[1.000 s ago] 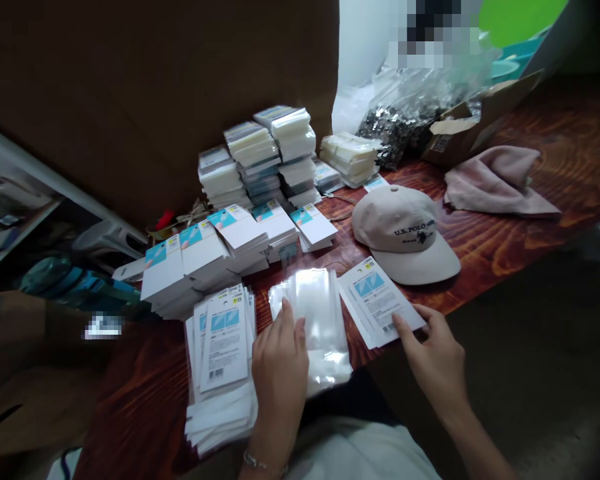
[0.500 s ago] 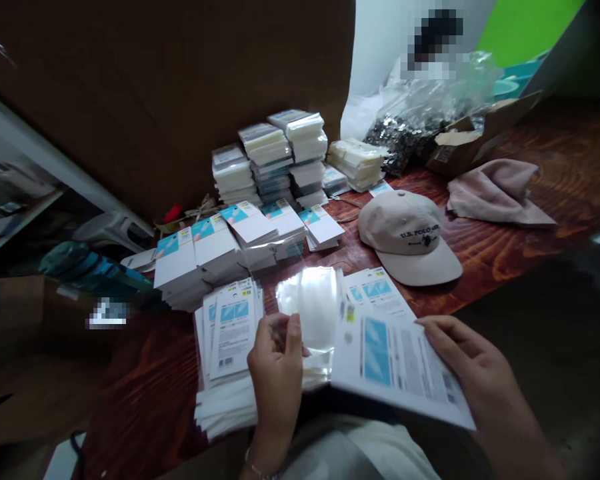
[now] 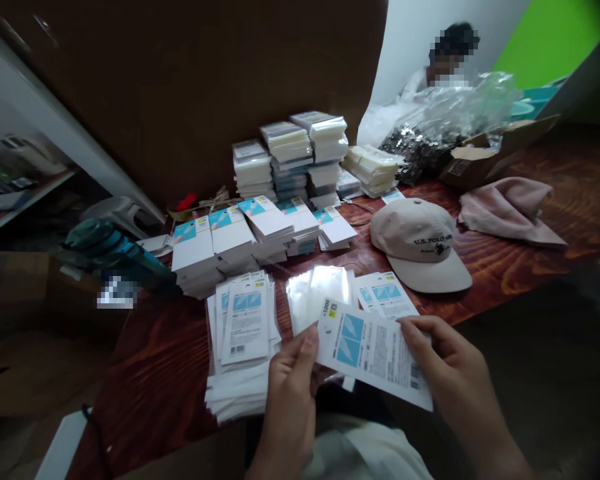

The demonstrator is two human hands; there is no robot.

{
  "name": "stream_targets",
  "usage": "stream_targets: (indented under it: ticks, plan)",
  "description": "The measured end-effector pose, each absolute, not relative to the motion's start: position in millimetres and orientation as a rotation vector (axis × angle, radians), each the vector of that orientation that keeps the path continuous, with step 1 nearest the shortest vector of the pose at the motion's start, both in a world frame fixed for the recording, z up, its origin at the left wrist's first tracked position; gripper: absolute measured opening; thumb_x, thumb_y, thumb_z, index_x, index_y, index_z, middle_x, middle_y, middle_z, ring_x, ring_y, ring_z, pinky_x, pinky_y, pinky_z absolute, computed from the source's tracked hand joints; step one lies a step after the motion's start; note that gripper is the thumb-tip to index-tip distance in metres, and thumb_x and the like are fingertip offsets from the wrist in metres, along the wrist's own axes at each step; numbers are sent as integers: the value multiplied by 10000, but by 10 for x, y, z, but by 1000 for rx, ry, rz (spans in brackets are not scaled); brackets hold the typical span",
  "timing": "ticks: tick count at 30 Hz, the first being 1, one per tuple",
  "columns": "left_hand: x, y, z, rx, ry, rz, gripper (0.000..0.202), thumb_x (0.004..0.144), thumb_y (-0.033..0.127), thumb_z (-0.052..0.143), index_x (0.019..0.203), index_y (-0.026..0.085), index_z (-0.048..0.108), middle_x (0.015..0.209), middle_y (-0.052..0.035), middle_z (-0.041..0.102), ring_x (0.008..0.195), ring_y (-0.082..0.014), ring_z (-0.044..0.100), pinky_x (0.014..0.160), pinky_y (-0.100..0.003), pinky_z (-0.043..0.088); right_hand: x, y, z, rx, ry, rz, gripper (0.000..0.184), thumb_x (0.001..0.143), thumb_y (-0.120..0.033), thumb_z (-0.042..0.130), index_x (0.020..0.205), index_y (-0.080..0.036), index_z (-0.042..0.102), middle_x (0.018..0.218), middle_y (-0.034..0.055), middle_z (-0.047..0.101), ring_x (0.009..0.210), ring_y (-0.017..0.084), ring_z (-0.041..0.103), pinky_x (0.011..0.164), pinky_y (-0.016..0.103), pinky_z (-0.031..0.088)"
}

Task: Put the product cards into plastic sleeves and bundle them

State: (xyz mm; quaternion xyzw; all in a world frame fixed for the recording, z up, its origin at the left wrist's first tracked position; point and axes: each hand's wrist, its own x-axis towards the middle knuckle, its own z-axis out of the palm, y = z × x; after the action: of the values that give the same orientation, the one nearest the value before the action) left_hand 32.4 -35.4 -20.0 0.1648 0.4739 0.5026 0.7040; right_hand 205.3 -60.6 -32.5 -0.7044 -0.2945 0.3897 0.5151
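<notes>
My right hand [image 3: 445,353] pinches a printed backing card [image 3: 365,353] by its right end, with the blue pictures and small text facing up. At the card's left end, my left hand [image 3: 293,380] is closed, thumb against fingers, around a clear plastic sleeve [image 3: 349,383] that shows partly beneath the card. How far the card and sleeve overlap is hidden. Just beyond lies a pile of clear sleeves [image 3: 305,293]. Left of it is a stack of sleeved cards [image 3: 247,327]. More printed cards [image 3: 387,293] lie to the right, partly behind the held card.
Folded white-and-blue cards [image 3: 230,233] stand in stacks farther back, before tall piles of packs [image 3: 285,153]. A cap [image 3: 417,243], a pink cloth [image 3: 507,207] and an open carton [image 3: 500,157] sit on the right. A bottle [image 3: 115,250] is at left. Another person [image 3: 415,83] is behind plastic bags.
The card in my right hand has moved left and now meets my left hand, where a gap was before. The camera view has shifted slightly.
</notes>
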Motion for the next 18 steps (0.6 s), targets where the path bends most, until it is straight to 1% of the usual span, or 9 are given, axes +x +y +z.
stream_targets:
  ticks: [3,5,6,9,12,14,18]
  plan:
    - [345,-392,-205,375,1031,1125,237,752,358,731,800,130,693,728,-38,726,609,-112,653,557,-199,554,1941,-616,-311,-1600,-585,948,351,708,-495,714,922,-226,641,658,1,654,564,192,604,443,252,457]
    - [328,-378,-204,357,1032,1176,232,754,348,732,842,140,685,757,-37,731,635,-116,661,568,-197,554,1911,-648,-336,-1480,-512,1061,341,706,-462,733,930,-228,627,641,-10,643,558,177,602,468,246,472]
    - [313,-364,-203,337,1035,1212,237,744,335,743,876,147,684,783,-37,735,660,-121,670,581,-198,557,1913,-673,-358,-1432,-503,1122,313,697,-433,751,893,-221,631,620,-16,631,543,159,589,477,235,469]
    - [261,-321,-207,310,1033,1302,269,728,311,759,943,167,688,830,-31,741,726,-128,686,649,-202,565,1954,-758,-426,-1378,-557,1253,235,688,-366,782,706,-188,630,582,-21,609,497,100,523,478,191,429]
    - [210,-313,-209,419,1005,1294,201,781,330,710,915,181,699,858,-26,742,782,-129,690,713,-199,560,1980,-802,-439,-1390,-589,1262,226,700,-354,782,660,-178,646,567,-20,604,478,76,476,459,172,386]
    - [174,-327,-205,505,997,1262,203,808,346,680,932,187,707,912,-37,745,837,-149,692,746,-216,561,1966,-790,-400,-1397,-581,1243,207,698,-347,788,673,-180,668,531,-24,585,461,74,466,450,171,375]
    - [128,-375,-195,623,1008,1158,319,808,381,671,1039,165,711,1032,-85,733,963,-220,678,849,-300,556,1867,-717,-264,-1405,-615,1243,198,708,-359,778,691,-183,690,515,-15,597,462,92,505,463,185,406]
